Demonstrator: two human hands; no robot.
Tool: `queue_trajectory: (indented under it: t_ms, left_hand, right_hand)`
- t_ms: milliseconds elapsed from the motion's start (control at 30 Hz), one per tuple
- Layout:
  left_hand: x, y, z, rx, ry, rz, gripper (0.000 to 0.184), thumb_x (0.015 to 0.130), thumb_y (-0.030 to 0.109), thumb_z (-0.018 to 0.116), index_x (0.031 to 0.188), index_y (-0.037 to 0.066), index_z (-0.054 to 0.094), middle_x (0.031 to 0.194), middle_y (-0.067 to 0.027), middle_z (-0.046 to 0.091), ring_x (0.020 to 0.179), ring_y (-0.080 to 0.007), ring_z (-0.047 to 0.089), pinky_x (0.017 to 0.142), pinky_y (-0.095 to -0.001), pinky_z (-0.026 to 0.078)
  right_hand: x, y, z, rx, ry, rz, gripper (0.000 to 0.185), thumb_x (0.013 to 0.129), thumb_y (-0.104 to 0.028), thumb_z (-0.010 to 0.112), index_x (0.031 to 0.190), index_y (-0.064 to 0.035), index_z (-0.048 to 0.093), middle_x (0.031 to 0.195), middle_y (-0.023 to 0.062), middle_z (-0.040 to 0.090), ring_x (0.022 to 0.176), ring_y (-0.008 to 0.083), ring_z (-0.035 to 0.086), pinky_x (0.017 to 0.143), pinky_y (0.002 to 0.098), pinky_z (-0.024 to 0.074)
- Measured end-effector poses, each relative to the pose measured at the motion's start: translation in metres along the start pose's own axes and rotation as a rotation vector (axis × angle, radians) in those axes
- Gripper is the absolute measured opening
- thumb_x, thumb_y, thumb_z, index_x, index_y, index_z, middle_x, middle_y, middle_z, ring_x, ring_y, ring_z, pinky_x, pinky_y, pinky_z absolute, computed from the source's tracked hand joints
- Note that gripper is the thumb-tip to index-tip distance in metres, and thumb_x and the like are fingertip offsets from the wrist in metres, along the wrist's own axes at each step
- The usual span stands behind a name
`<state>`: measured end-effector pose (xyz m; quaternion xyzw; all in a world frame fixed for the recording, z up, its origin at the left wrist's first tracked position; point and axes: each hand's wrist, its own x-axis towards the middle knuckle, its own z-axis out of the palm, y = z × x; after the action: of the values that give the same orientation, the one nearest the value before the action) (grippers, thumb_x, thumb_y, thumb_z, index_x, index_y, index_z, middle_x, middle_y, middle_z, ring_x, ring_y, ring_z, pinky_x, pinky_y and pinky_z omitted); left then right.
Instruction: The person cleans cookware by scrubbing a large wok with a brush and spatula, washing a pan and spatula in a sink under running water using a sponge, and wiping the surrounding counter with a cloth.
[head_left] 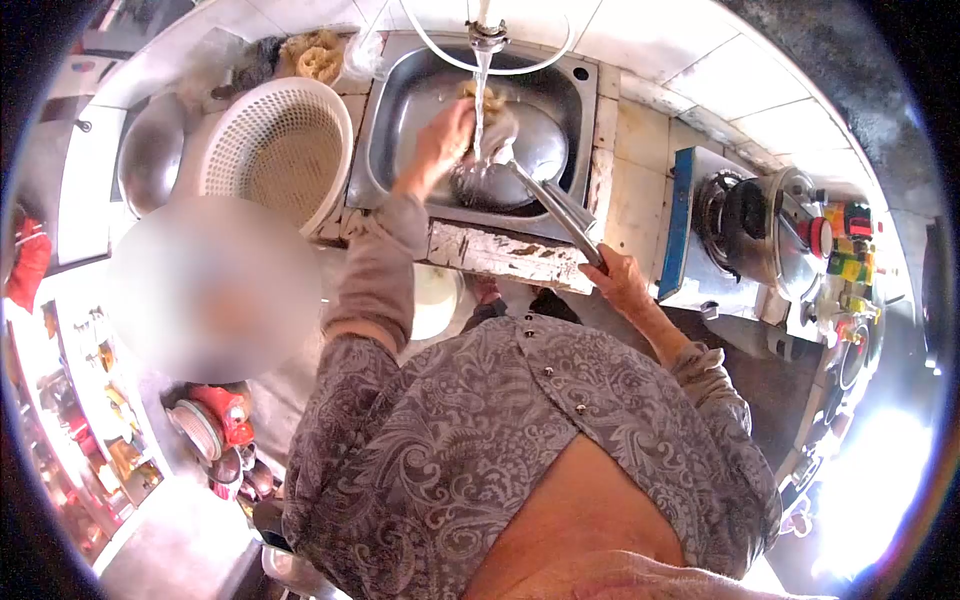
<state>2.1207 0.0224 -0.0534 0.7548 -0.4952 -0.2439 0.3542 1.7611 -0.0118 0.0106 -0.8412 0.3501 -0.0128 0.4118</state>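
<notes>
A shiny round metal pan (541, 150) lies tilted in the steel sink (385, 120), under the running tap water (480, 110). Its long metal handle (565, 218) reaches out over the sink's front edge. My right hand (618, 278) is closed around the end of that handle. Inside the sink, my left hand (447, 140) is beside the water stream, over the pan's left part, fingers drawn together. A yellowish, rough-looking piece (488, 97) shows just past those fingertips; what the fingers grip is blurred by water.
A white perforated plastic basket (335, 120) stands left of the sink, with a metal bowl (152, 155) beyond it. Behind the basket is a tan loofah-like scrubber (318, 62). To the right are a gas stove (683, 230) and a lidded pot (765, 225). A white hose (430, 48) loops around the tap.
</notes>
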Motion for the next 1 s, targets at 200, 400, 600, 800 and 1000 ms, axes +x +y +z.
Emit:
queue_trajectory:
  t_ms: [200, 400, 600, 800, 1000]
  left_hand:
    - [0.037, -0.079, -0.006, -0.142, 0.38, 0.197, 0.02, 0.087, 0.023, 0.053, 0.099, 0.011, 0.063, 0.091, -0.0094, 0.065, 0.064, -0.0127, 0.061, 0.051, -0.0269, 0.05]
    - [-0.017, 0.075, -0.003, 0.324, 0.283, 0.588, 0.023, 0.087, 0.018, 0.055, 0.109, 0.013, 0.059, 0.091, -0.0099, 0.065, 0.066, -0.0156, 0.062, 0.054, -0.0277, 0.053]
    - [0.041, -0.051, -0.001, -0.014, 0.074, 0.08, 0.029, 0.091, 0.029, 0.046, 0.108, 0.01, 0.06, 0.087, -0.0098, 0.066, 0.08, -0.016, 0.063, 0.063, -0.0296, 0.051]
    - [-0.041, 0.055, -0.026, 0.041, 0.3, -0.013, 0.021, 0.083, 0.008, 0.054, 0.104, 0.009, 0.06, 0.084, -0.0115, 0.066, 0.073, -0.0142, 0.064, 0.057, -0.0266, 0.053]
    - [-0.032, 0.044, 0.029, 0.134, 0.608, 0.279, 0.033, 0.081, 0.003, 0.057, 0.114, 0.001, 0.049, 0.106, -0.0209, 0.055, 0.092, -0.0328, 0.058, 0.075, -0.0393, 0.051]
  right_hand:
    - [0.001, -0.005, -0.006, -0.023, -0.005, 0.026, 0.03, 0.083, -0.025, 0.062, 0.078, 0.0002, 0.046, 0.057, 0.0163, 0.051, 0.049, 0.0256, 0.052, 0.048, 0.0382, 0.0401]
    - [0.009, -0.001, -0.006, -0.125, -0.013, -0.038, 0.029, 0.082, -0.024, 0.062, 0.079, 0.0006, 0.047, 0.061, 0.0179, 0.055, 0.053, 0.0274, 0.057, 0.049, 0.0385, 0.0417]
    - [-0.006, -0.007, 0.012, 0.045, 0.038, -0.042, 0.031, 0.084, -0.027, 0.061, 0.077, 0.0002, 0.048, 0.053, 0.0087, 0.047, 0.049, 0.0155, 0.044, 0.047, 0.0345, 0.0358]
    - [0.003, 0.009, 0.012, 0.093, 0.057, 0.11, 0.03, 0.087, -0.027, 0.058, 0.075, -0.0017, 0.046, 0.052, 0.0031, 0.044, 0.039, 0.0114, 0.04, 0.037, 0.0305, 0.0332]
    - [0.006, -0.041, 0.0, 0.619, -0.152, 0.345, 0.029, 0.086, -0.027, 0.058, 0.076, -0.0045, 0.044, 0.051, -0.0018, 0.039, 0.036, 0.0073, 0.037, 0.032, 0.0266, 0.031]
